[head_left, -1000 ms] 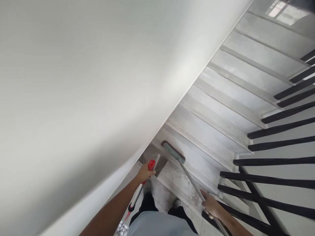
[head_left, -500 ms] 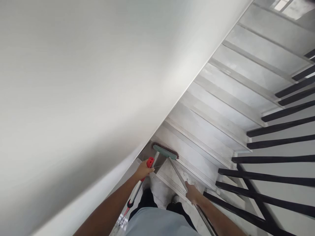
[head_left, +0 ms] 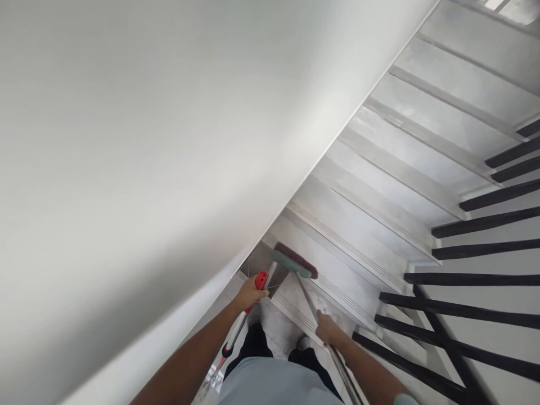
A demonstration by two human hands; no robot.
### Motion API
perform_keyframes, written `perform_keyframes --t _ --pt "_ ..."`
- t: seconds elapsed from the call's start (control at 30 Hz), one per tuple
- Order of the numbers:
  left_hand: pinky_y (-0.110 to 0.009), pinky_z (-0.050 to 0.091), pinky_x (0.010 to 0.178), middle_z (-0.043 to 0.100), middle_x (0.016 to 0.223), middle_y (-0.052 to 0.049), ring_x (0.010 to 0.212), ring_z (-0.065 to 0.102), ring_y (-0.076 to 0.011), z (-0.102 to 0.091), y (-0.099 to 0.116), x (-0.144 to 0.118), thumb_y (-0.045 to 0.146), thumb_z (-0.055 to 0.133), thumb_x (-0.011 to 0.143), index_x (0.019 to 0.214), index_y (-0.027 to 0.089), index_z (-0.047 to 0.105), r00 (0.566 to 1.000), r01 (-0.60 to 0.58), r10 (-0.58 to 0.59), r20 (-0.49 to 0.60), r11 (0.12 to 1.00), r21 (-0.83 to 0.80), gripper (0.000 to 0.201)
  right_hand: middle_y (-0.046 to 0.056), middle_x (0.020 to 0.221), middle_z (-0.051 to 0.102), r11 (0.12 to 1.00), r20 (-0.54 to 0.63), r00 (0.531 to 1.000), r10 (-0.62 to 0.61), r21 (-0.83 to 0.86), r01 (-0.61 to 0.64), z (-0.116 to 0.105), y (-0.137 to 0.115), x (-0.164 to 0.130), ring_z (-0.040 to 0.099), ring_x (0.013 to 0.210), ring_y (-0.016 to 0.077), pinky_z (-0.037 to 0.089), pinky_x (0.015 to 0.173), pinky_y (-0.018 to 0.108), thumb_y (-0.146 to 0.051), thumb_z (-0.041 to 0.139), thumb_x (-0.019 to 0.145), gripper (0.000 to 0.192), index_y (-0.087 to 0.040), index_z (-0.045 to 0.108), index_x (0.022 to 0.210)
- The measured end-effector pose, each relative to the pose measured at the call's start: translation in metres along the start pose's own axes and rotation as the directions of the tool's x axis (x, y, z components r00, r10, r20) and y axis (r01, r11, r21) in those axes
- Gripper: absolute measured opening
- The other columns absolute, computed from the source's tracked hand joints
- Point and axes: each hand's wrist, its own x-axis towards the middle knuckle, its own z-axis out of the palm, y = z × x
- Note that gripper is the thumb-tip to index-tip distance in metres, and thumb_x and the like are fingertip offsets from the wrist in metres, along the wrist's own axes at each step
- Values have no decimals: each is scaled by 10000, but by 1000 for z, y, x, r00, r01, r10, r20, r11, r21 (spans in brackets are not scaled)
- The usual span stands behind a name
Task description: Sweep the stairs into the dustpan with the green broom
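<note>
A: Two tools here. The right hand (head_left: 328,329) grips the broom (head_left: 295,264) mid-shaft, head on the step (head_left: 337,270) at twelve o'clock.

B: Light, stiff, I judge. The left hand (head_left: 250,293) clasps the dustpan (head_left: 264,264) handle at eleven.

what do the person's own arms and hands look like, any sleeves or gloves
Both hands are bare, with no gloves, rings or watch showing. The left hand and its forearm are uncovered right to the frame edge. The right hand is bare too; a pale sleeve edge shows near the elbow.
</note>
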Motion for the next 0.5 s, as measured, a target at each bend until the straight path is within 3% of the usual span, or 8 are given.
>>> perform_keyframes --t 0.1,0.2,0.27,0.33,0.4,0.5 --pt "-241 470 492 558 660 41 569 523 -119 0 0 -1 178 662 587 709 194 481 1000 -3 3 4 1000 2 219 245 1314 569 997 23 997 -77 12 76 11 -6 -9 627 1135 257 509 840 272 -10 490 728 799 -83 300 1500" --pt "-230 462 479 555 664 42 566 520 -113 -1 -1 0 188 674 593 708 194 483 1000 1 -1 1 1000 11 224 225 1385 519 998 9 998 -58 34 58 6 31 -27 658 1086 252 529 804 280 -24 476 735 824 -168 277 1521" --pt "-226 460 478 560 672 41 569 522 -111 -1 -2 1 175 674 599 713 192 488 1000 2 -2 -2 1000 16 219 225 1365 541 999 -35 999 -19 38 20 -8 58 -34 651 1103 245 521 852 287 -11 450 745 801 -142 284 1517" --pt "-227 462 481 552 660 43 560 513 -107 -1 -2 1 151 663 606 704 191 485 1000 3 -3 -1 1000 18 207 224 1295 597 1000 -81 997 15 23 -13 -26 68 -31 635 1132 236 498 899 282 4 438 754 759 -99 315 1496" --pt "-230 464 487 538 643 48 549 504 -103 -1 -2 1 130 653 610 691 189 481 1000 8 -8 0 1000 15 199 219 1220 643 999 -109 993 37 13 -36 -42 55 -17 650 1101 227 495 884 270 7 427 778 683 -72 370 1454" --pt "-238 469 491 551 660 42 563 519 -112 -1 -1 0 122 650 609 707 185 498 1000 15 -15 2 1000 5 191 253 1194 641 999 -91 995 45 -6 -46 -48 3 11 679 1026 238 516 797 275 25 396 797 601 -10 419 1397"
